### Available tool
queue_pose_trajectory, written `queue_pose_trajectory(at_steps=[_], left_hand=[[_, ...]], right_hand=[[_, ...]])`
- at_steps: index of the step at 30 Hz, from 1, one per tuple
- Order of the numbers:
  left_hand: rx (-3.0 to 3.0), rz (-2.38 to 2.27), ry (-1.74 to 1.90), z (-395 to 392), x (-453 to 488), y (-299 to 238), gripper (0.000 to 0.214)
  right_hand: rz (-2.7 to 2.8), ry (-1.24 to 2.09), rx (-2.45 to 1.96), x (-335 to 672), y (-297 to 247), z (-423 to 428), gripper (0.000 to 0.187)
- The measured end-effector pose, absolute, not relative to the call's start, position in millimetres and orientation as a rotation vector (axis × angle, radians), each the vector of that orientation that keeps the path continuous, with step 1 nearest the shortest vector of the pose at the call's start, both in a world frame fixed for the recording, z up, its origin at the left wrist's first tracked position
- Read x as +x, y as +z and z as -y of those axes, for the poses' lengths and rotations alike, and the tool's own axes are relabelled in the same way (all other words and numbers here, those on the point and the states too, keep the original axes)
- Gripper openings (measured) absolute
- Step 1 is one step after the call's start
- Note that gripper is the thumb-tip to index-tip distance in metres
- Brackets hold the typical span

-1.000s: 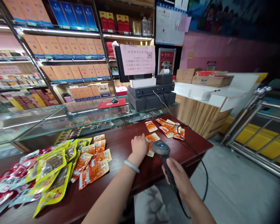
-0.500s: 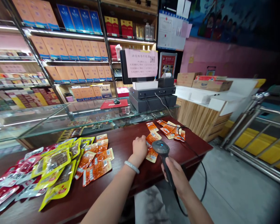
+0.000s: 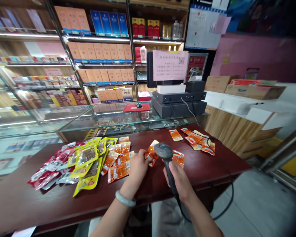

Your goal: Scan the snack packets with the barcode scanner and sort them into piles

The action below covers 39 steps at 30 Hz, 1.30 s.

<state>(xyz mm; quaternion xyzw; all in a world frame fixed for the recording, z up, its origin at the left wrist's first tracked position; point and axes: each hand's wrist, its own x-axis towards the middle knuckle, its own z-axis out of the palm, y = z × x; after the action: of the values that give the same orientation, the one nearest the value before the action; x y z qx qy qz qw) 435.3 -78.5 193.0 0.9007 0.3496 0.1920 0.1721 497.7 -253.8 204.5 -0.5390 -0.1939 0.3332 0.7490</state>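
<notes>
My right hand [image 3: 177,176] is wrapped round the handle of a black barcode scanner [image 3: 164,150], its head above the table [image 3: 88,210]. With closed fingers, my left hand [image 3: 138,164] grips the edge of an orange snack packet [image 3: 152,152], just left of the scanner head. Partly behind the scanner lies another orange packet [image 3: 178,158]. To the left of my left hand sits a group of orange packets [image 3: 118,171], beside yellow snack bags [image 3: 88,164] and red-and-silver bags [image 3: 48,171]. More orange packets [image 3: 199,141] lie at the right, with a single one [image 3: 175,135] near them.
Behind the table runs a glass display counter [image 3: 108,118] carrying a monitor with a pink sign [image 3: 170,65] and a dark cash drawer [image 3: 179,107]. The scanner cable [image 3: 233,194] loops down at the right. Boxed goods fill the shelves [image 3: 102,62] at the back.
My left hand has drawn an orange packet leftward, away from the one behind the scanner. The scanner stays in my right hand. The view has turned to the left.
</notes>
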Motion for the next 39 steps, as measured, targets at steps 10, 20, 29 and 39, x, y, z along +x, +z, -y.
queue_pose_trajectory(at_steps=[10,20,29,39], left_hand=[[2.458,-1.701,0.806,12,361,194,0.064],[2.844,-0.693,0.358,138,468,194,0.028],[2.839,-0.774,0.256,171,519,192,0.048],[2.125,-0.778,0.543,115,491,181,0.017]], right_hand=[[0.561,0.927,-1.187,474,180,234,0.044],[0.328,0.71,-1.225,513,178,297,0.045],[0.177,0.502,-1.231,541,167,346,0.044],[0.125,0.628,-1.253,520,173,334,0.052]])
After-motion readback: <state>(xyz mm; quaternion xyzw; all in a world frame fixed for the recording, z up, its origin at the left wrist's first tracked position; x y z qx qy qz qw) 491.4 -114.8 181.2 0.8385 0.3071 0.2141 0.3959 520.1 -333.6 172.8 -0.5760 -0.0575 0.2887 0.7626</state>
